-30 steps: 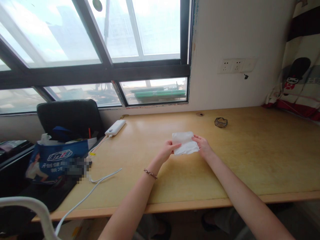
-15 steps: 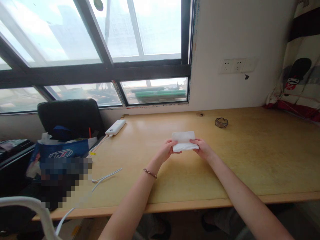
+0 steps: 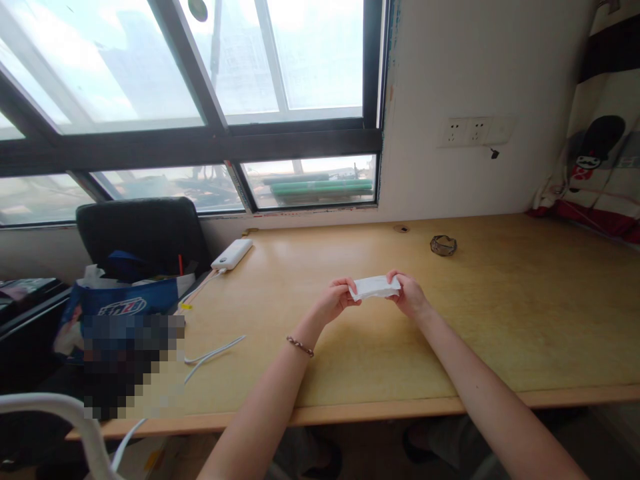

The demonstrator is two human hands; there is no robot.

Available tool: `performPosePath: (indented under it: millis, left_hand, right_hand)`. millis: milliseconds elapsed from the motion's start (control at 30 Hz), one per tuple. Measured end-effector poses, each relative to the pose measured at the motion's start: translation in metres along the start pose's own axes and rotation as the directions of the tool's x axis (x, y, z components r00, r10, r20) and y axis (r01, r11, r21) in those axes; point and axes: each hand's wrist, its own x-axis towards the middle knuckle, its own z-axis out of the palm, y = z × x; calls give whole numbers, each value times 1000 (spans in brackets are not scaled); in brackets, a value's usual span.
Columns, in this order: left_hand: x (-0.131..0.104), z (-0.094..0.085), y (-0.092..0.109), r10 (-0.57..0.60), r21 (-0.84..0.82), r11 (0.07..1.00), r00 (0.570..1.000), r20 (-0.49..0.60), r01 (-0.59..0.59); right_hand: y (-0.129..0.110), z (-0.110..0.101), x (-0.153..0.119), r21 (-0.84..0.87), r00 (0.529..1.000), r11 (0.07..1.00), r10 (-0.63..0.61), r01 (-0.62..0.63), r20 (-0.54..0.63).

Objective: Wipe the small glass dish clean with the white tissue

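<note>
Between my hands, above the wooden table (image 3: 280, 380), is a folded white tissue (image 3: 375, 287), now a narrow strip. My left hand (image 3: 336, 300) pinches its left end, thumb on top and fingers beneath. At the right end, my right hand (image 3: 409, 293) grips it the same way. Some of the fingertips are hidden behind the tissue. A braided bracelet (image 3: 301, 347) circles my left wrist.
A dark ring-shaped object (image 3: 443, 245) lies toward the back of the table. At the left edge sit a white power bank (image 3: 233, 255) and a white cable (image 3: 215, 350). Beyond are a black chair (image 3: 143, 230) and a blue bag (image 3: 117, 300).
The tissue's raised upper part has folded down, so it has gone from a taller sheet to a narrow strip. Both hands stay in nearly the same place, still holding its ends.
</note>
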Motion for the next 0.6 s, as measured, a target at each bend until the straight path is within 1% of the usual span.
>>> performPosePath:
  millis: [100,200,300,433,533,600]
  left_hand:
    - [0,2,0,-7,50,999,1000,6,7]
    - [-1,4,2,-24,90,996,999,35,21]
    - [-2,5,3,-65,134,989,996,66,56]
    - [-2,6,0,-98,151,985,991,89,84]
    - [-1,6,-5,-101,148,985,990,98,86]
    - [0,3,-7,-114,144,985,989,96,99]
  right_hand:
    - [-1,-2,0,55,1000,998,18,-18,9]
    - [-1,-3,1,0,999,999,35,-35,-30]
    - [2,-3,3,-31,998,999,41,-42,-49]
    - [9,-5,7,-54,983,997,-72,63,-172]
    - [12,-8,10,-82,954,985,-166,150,-251]
    - [12,-10,11,-84,926,978,-207,190,-316]
